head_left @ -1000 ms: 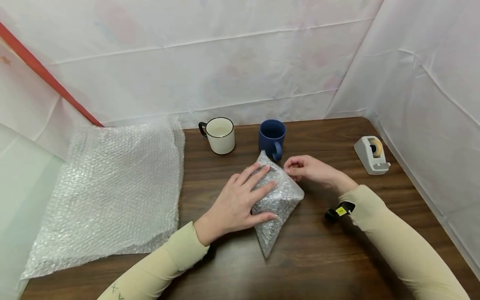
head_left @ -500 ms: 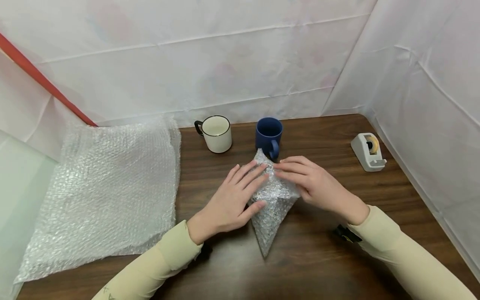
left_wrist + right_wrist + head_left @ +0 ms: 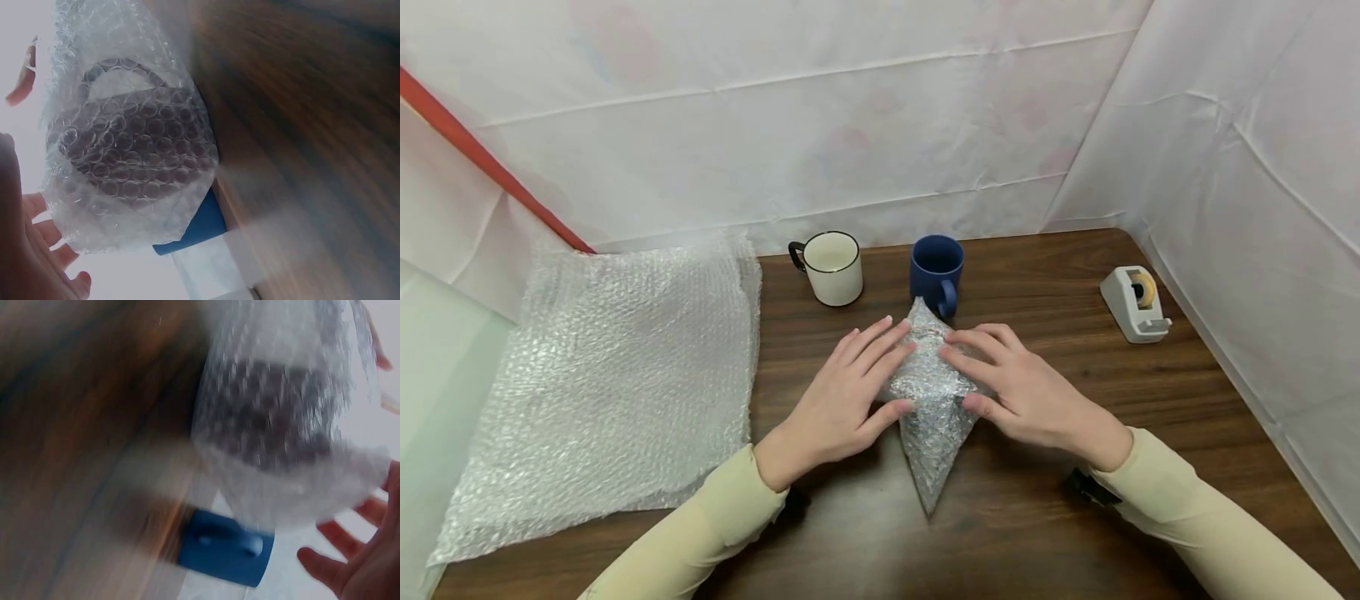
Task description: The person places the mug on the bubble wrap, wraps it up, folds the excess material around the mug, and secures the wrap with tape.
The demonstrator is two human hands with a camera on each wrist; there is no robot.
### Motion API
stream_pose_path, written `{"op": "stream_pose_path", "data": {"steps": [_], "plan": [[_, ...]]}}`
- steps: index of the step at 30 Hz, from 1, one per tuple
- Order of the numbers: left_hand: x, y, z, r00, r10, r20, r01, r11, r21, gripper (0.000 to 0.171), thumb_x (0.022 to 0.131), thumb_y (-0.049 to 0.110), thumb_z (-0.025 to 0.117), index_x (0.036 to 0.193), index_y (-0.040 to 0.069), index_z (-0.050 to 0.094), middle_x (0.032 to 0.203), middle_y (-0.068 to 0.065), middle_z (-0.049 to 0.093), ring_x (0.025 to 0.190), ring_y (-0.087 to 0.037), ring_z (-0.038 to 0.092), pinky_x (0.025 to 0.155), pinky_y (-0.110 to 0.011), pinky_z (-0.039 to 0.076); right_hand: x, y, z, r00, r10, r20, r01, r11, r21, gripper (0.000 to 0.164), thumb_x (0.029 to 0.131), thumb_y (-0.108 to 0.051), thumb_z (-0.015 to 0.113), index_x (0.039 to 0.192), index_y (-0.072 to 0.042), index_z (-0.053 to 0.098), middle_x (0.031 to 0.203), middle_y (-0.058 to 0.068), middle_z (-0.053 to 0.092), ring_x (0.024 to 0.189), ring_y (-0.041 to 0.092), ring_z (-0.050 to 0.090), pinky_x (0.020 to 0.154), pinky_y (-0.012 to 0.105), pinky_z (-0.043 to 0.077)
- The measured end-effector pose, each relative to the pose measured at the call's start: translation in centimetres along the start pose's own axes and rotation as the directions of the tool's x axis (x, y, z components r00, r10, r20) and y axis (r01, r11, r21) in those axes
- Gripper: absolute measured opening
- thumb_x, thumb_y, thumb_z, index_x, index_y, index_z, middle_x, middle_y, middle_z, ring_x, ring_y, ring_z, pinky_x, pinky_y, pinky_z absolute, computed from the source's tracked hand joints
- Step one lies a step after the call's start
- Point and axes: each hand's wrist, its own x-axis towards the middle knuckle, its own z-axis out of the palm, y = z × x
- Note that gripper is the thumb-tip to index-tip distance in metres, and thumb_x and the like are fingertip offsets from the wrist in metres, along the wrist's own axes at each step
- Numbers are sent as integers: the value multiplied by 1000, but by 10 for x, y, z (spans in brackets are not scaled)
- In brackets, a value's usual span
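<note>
A bubble-wrapped mug (image 3: 934, 425) sits on the wooden table in the head view, its wrapping drawn to points at the far and near ends. Through the bubbles in the left wrist view, the dark mug (image 3: 134, 134) and its curved handle show. My left hand (image 3: 838, 400) rests along the bundle's left side with fingers spread. On the opposite side, my right hand (image 3: 1037, 396) touches the wrap with loosely bent, spread fingers. Directly behind the bundle's far tip stands a blue mug (image 3: 936, 254), its handle facing the bundle.
Bubble wrap sheets (image 3: 617, 383) lie stacked on the left of the table (image 3: 1022, 542). A cream mug (image 3: 837, 282) with a black rim and handle stands left of the blue one. At the far right is a white tape dispenser (image 3: 1126, 307). White curtains hang behind and to the right.
My right hand has gone from pinching at the wrap's right edge to lying spread on that side. My left hand has slid left, from the top of the bundle to its left side.
</note>
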Motion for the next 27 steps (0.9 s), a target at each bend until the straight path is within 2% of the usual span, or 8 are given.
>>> {"op": "stream_pose_path", "data": {"steps": [5, 8, 10, 14, 18, 21, 27], "plan": [[-4, -1, -2, 1000, -9, 1, 9, 1000, -3, 69, 104, 58, 30, 145, 5, 48, 161, -8, 29, 149, -27, 21, 118, -53, 19, 4, -10, 7, 998, 57, 2, -57, 997, -51, 62, 101, -56, 46, 145, -13, 53, 152, 9, 37, 132, 28, 36, 92, 47, 51], [-6, -2, -1, 1000, -11, -4, 11, 1000, -4, 68, 105, 57, 30, 145, 6, 49, 161, -8, 30, 148, -28, 23, 117, -53, 20, 3, -13, 9, 997, 83, 2, -83, 995, -58, 66, 97, -55, 56, 146, -12, 50, 154, 9, 35, 133, 28, 37, 87, 45, 54], [-8, -3, -1, 1000, -12, -10, 12, 1000, -4, 67, 105, 56, 30, 145, 6, 49, 161, -8, 30, 148, -28, 23, 117, -53, 21, 3, -17, 10, 995, 99, -1, -99, 993, -62, 71, 95, -57, 58, 148, -11, 48, 156, 9, 34, 135, 28, 38, 86, 45, 55], [-9, -3, -2, 1000, -9, -18, 9, 1000, 0, 67, 105, 55, 30, 145, 5, 49, 161, -9, 29, 148, -28, 23, 117, -52, 21, 1, -22, 13, 991, 132, -2, -131, 990, -50, 74, 95, -53, 62, 150, -8, 44, 162, 7, 26, 139, 28, 38, 95, 46, 52], [-9, -4, -2, 1000, -6, -26, 6, 1000, 6, 67, 105, 55, 30, 144, 4, 49, 162, -9, 26, 148, -30, 23, 118, -51, 20, 1, -24, 15, 986, 168, -19, -169, 985, -28, 69, 93, -43, 69, 147, -5, 48, 165, 7, 16, 137, 30, 44, 100, 48, 47], [-10, -5, -1, 999, -4, -35, 4, 1000, 6, 67, 105, 55, 30, 144, 4, 49, 163, -8, 24, 148, -30, 23, 118, -50, 21, 2, -25, 17, 984, 166, -67, -169, 985, -40, 63, 90, -35, 75, 141, -3, 55, 163, 11, 22, 129, 32, 53, 96, 48, 51], [-10, -6, 1, 999, 17, -46, -17, 1000, -6, 66, 106, 53, 30, 142, 1, 50, 162, -10, 25, 148, -28, 23, 118, -46, 22, 1, -24, 19, 983, 77, -168, -90, 993, -73, 56, 84, -25, 82, 129, 2, 64, 151, 17, 44, 119, 34, 61, 92, 48, 53]]}}
